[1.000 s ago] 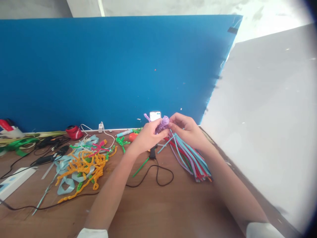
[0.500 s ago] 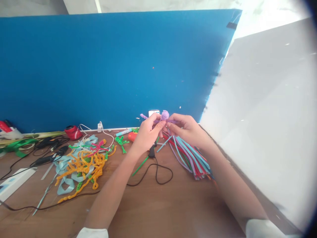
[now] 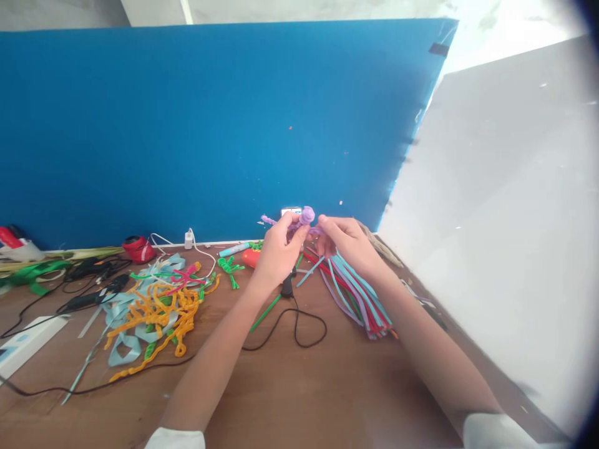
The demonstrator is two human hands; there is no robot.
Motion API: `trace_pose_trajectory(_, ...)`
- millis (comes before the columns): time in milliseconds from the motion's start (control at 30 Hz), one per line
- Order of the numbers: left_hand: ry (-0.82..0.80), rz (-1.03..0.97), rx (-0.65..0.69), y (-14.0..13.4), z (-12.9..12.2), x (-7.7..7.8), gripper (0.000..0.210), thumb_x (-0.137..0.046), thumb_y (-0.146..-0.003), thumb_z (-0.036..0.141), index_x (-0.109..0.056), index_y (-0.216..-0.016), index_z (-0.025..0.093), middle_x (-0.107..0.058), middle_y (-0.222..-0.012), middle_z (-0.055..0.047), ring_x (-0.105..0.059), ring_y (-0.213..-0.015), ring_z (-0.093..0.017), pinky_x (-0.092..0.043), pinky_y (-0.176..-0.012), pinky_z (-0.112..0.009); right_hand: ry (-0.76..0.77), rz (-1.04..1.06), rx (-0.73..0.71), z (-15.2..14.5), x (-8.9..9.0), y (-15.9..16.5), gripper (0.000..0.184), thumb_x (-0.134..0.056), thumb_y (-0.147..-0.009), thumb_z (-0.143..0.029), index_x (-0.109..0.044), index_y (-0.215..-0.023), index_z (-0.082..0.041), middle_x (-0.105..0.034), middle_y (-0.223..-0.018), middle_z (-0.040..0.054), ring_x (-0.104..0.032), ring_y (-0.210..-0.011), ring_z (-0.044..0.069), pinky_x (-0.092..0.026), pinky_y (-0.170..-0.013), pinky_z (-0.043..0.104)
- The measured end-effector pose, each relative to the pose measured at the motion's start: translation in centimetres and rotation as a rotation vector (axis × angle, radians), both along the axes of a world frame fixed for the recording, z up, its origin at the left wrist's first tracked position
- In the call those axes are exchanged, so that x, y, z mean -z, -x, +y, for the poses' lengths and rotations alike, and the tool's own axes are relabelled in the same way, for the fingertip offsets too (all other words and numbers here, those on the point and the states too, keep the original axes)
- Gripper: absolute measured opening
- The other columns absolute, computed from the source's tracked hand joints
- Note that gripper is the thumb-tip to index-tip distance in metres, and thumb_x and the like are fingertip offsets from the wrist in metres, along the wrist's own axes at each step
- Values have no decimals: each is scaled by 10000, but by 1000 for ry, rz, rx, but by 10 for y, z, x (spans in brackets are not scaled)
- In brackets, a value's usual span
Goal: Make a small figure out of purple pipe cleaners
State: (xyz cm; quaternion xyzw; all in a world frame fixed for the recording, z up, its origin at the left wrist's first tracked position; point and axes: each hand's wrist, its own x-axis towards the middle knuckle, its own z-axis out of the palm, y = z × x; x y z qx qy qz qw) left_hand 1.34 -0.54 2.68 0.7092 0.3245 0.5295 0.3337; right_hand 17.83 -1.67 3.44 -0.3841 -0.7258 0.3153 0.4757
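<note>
A small purple pipe-cleaner figure [image 3: 307, 216] with a round coiled top is held up in front of me, near the blue panel. My left hand [image 3: 279, 248] pinches it below the coil between thumb and forefinger. One twisted purple end sticks out to the left past my fingers. My right hand [image 3: 345, 242] is closed on the purple strand at the figure's right side. Below my right hand lies a bundle of pipe cleaners [image 3: 362, 293] in light blue, purple, red and green. My fingers hide part of the figure's lower body.
A black-handled tool [image 3: 287, 285] with a cord lies below my hands. Orange twisted pipe cleaners [image 3: 173, 305] and light-blue ribbon [image 3: 122, 352] are heaped to the left, near a green pipe-cleaner piece [image 3: 229, 268]. A white power strip [image 3: 30, 346] sits far left; a blue panel [image 3: 210, 125] stands behind.
The coiled figure has shifted slightly left with my left hand. My right hand has turned, its fingertips moving a little along the purple strand.
</note>
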Motion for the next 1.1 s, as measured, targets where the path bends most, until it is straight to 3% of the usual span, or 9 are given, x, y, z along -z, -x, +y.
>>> trace_pose_trajectory(100, -117, 154, -108, 3, -2, -3, 147, -554, -969, 338, -594, -1004, 201, -700, -966, -37, -649, -833, -156, -467, -714, -258, 229, 124, -126, 3, 2, 0, 422, -553, -923, -553, -605, -738, -177, -625, -556, -3, -519, -461, 104, -370, -483, 238)
trace_pose_trajectory(233, -201, 286, -176, 6, -3, -6, 171, -519, -988, 349, -599, -971, 199, -703, -927, -33, -622, -794, -160, -434, -700, -271, 213, 156, -160, 3, 4, 1, 368, -628, -885, -507, -582, -720, -181, -579, -567, -27, -482, -482, 89, -342, -492, 234)
trace_pose_trajectory(333, -194, 312, -204, 6, 1, -3, 204, -515, -987, 368, -618, -959, 194, -707, -898, -37, -614, -772, -167, -423, -676, -270, -24, -40, 18, 3, 7, 4, 268, -583, -922, -406, -615, -780, -181, -587, -607, -14, -485, -528, 104, -332, -531, 252)
trace_pose_trajectory(433, -126, 310, -240, 6, 8, 3, 225, -521, -976, 379, -634, -939, 187, -698, -822, -30, -589, -709, -165, -400, -633, -265, -476, -483, 289, 5, 12, 5, 225, -504, -943, -223, -623, -757, -177, -605, -645, 17, -472, -591, 126, -277, -581, 295)
trace_pose_trajectory(500, -68, 311, -227, 9, 12, 5, 209, -539, -960, 363, -630, -911, 182, -696, -816, -29, -588, -718, -166, -394, -633, -263, -728, -749, 348, 7, 15, 4, 251, -472, -944, -143, -614, -739, -174, -614, -658, 32, -467, -622, 140, -248, -603, 322)
trace_pose_trajectory(633, -15, 368, -189, 14, 14, 3, 226, -510, -965, 368, -597, -866, 185, -680, -795, -23, -581, -712, -163, -377, -630, -264, -849, -864, 364, 10, 19, 4, 293, -436, -990, -174, -632, -773, -177, -640, -674, 39, -494, -645, 150, -243, -604, 325)
trace_pose_trajectory(833, -44, 473, -245, 9, 12, 4, 188, -471, -982, 332, -551, -870, 205, -676, -781, -24, -589, -698, -177, -363, -641, -278, -327, -439, 324, 5, 11, 9, 304, -485, -970, -324, -631, -740, -188, -660, -682, 24, -536, -606, 129, -320, -600, 277)
trace_pose_trajectory(967, -105, 453, -256, 7, 11, 3, 157, -471, -986, 323, -549, -910, 210, -668, -802, -20, -592, -737, -182, -365, -661, -277, 177, -29, 1, 5, 6, 7, 366, -483, -957, -452, -621, -752, -183, -636, -605, 16, -539, -509, 122, -341, -504, 254)
trace_pose_trajectory(1100, -202, 470, -250, 8, 6, -2, 165, -469, -994, 304, -532, -873, 211, -617, -744, 5, -542, -681, -159, -342, -643, -272, 582, 303, -317, 8, 5, 3, 335, -529, -921, -471, -639, -821, -171, -584, -549, -20, -458, -419, 85, -254, -415, 226)
